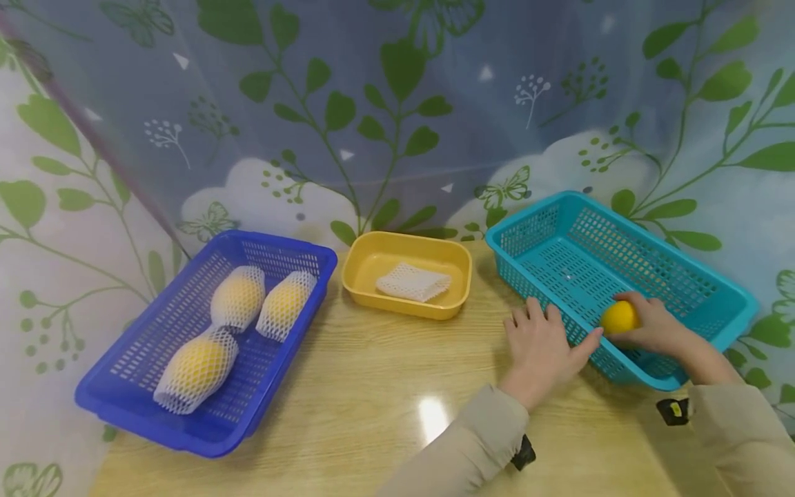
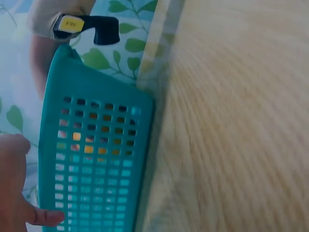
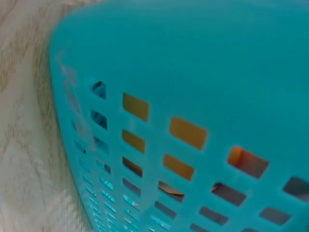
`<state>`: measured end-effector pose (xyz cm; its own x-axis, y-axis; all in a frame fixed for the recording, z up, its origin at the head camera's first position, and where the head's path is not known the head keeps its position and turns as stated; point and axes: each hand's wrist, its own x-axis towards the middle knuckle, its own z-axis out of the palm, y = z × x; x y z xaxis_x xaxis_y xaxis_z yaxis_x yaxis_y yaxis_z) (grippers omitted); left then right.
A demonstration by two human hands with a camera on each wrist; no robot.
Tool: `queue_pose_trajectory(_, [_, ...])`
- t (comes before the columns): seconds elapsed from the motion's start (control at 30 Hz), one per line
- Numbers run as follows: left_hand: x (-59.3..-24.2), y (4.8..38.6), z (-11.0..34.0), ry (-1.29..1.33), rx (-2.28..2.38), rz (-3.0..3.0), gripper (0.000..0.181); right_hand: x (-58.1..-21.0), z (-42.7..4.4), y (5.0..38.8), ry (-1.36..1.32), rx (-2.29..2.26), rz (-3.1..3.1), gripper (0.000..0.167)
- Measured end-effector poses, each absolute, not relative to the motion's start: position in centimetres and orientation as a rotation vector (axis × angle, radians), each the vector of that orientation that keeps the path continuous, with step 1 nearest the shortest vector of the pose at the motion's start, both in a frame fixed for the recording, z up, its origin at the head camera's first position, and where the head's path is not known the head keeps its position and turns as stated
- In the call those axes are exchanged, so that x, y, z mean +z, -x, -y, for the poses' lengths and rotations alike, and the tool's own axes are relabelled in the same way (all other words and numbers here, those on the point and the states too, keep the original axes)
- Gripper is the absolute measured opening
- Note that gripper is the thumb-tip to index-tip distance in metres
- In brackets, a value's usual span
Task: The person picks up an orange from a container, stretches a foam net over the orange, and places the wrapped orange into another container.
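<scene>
In the head view my right hand (image 1: 661, 330) grips a yellow fruit (image 1: 619, 317), its exact kind unclear, inside the near right end of a teal perforated basket (image 1: 695, 276). My left hand (image 1: 542, 348) is at the basket's near long side, fingers spread and thumb stretched towards the rim beside the fruit. In the left wrist view, that hand's thumb (image 2: 46, 217) lies by the basket's holed wall (image 2: 91, 169). Yellow shows through some holes there. The basket wall (image 3: 193, 63) fills most of the right wrist view and hides the right hand's grip.
On the left stands a blue basket (image 1: 273, 386) with three yellow fruits in white foam nets, one being the fruit (image 1: 199, 366) nearest me. At the back middle, a yellow tray (image 1: 406, 307) contains white foam netting (image 1: 413, 281). A leaf-patterned cloth (image 1: 397, 138) hangs behind the wooden table (image 1: 354, 414).
</scene>
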<state>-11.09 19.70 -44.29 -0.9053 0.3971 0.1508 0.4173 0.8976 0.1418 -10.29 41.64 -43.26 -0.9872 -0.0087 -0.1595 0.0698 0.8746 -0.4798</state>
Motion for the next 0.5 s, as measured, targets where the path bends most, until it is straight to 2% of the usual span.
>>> queue_pose_trajectory(0.33, [-44.8, 10.4, -20.7, 0.664, -0.297, 2.873, 0.054, -43.2, -41.2, 10.7, 0.035, -0.749, -2.903, 0.070])
queue_pose_trajectory(0.5, [-44.9, 10.2, -21.0, 0.659, -0.298, 2.834, 0.047, -43.1, -41.0, 10.5, 0.029, -0.751, -2.894, 0.066])
